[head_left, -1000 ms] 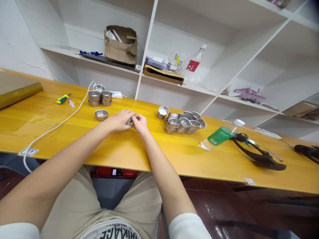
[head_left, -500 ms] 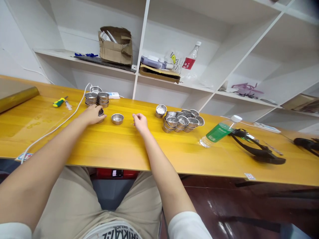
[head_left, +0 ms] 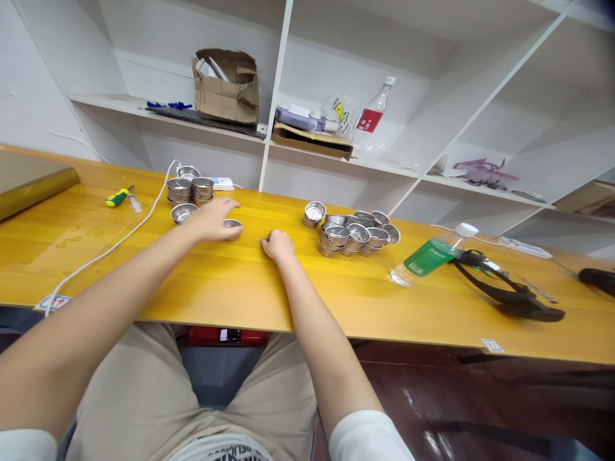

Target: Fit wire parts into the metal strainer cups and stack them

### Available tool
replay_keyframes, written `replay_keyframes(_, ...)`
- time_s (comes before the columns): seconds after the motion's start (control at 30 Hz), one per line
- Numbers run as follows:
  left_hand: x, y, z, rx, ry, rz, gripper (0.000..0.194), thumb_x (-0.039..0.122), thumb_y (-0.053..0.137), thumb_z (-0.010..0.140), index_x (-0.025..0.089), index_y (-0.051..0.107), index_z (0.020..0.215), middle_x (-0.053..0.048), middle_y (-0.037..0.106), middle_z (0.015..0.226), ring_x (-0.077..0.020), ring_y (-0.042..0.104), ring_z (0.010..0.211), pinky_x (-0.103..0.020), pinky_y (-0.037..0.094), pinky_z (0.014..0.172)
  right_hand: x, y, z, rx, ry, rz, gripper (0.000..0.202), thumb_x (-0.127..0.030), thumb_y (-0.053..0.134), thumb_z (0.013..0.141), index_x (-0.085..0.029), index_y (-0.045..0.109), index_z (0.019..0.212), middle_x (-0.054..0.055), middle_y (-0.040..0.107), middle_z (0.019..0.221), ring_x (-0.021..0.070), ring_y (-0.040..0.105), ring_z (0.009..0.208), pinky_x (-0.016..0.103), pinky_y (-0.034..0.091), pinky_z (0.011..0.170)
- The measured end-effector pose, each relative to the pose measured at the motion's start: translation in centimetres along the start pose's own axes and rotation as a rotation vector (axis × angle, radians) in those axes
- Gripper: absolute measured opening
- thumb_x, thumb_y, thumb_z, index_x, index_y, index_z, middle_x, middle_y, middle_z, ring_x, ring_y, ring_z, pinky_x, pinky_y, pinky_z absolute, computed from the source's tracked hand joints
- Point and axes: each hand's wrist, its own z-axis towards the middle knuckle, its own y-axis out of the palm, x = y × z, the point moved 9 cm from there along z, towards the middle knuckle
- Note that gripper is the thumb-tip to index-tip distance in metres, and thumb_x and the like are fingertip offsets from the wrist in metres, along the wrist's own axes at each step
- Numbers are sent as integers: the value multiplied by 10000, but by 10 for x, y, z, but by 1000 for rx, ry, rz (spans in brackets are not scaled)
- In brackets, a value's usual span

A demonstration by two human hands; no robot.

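My left hand (head_left: 214,219) reaches over a single small perforated metal cup (head_left: 233,224), its fingers spread and the thumb at the cup's near side. Much of that cup is hidden, and I cannot tell whether the thumb touches it. My right hand (head_left: 279,246) is closed in a pinch low over the table, with a tiny thin tip poking out to its left, too small to name. Left of my left hand stands another perforated cup (head_left: 183,213), in front of some stacked cups (head_left: 179,189). A larger cluster of cups (head_left: 356,235) sits to the right of my right hand.
A white cable (head_left: 118,242) crosses the yellow table (head_left: 202,291) near a green-and-yellow screwdriver (head_left: 116,198). To the right lie a tilted green-labelled bottle (head_left: 427,257) and a black strap-like item (head_left: 512,294). White shelves behind hold a torn cardboard box (head_left: 225,86).
My left hand has moved right, off the cup by the stacks and over to the single cup. My right hand stays pinched in about the same place. The view has shifted slightly.
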Motion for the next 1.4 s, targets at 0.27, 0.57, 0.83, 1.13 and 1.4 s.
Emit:
replay_keyframes(0.27,17,60,-4,42,-395,2,713,603,637,854,168,547,1412,-198,535,1500,-404,500,1357,-504,454,1084,-14,5,-5,-45,-22,-144,292,-210,516,1015,-127,726,1200,218,721,1277,308,705,1170,404,554,962)
replay_keyframes(0.57,-3,75,-13,74,-367,-171,655,512,648,850,178,543,1404,-176,583,1405,-367,540,1310,-452,449,1114,-21,7,-9,-26,-51,-35,99,-136,672,895,-126,765,928,264,760,1134,357,737,1090,463,557,939)
replay_keyframes(0.83,-11,81,-14,103,-454,-345,817,455,790,757,148,477,1446,-192,578,1428,-347,557,1354,-406,434,1151,-10,-2,-14,16,-66,92,171,-211,666,897,-172,673,731,192,772,915,309,745,976,388,549,889)
replay_keyframes(1.13,4,67,-14,158,-349,-485,939,370,834,702,225,409,1526,-138,604,1481,-335,608,1329,-416,481,1121,6,-6,-3,70,96,1017,87,-94,659,914,-166,623,882,-26,650,748,81,615,478,227,548,558)
replay_keyframes(1.4,13,72,-13,94,-295,-523,882,457,833,669,202,496,1443,-132,708,1302,-331,693,1179,-392,546,986,-19,0,-16,-141,84,1429,245,-303,614,1030,-187,562,820,-30,608,695,82,635,526,184,554,522)
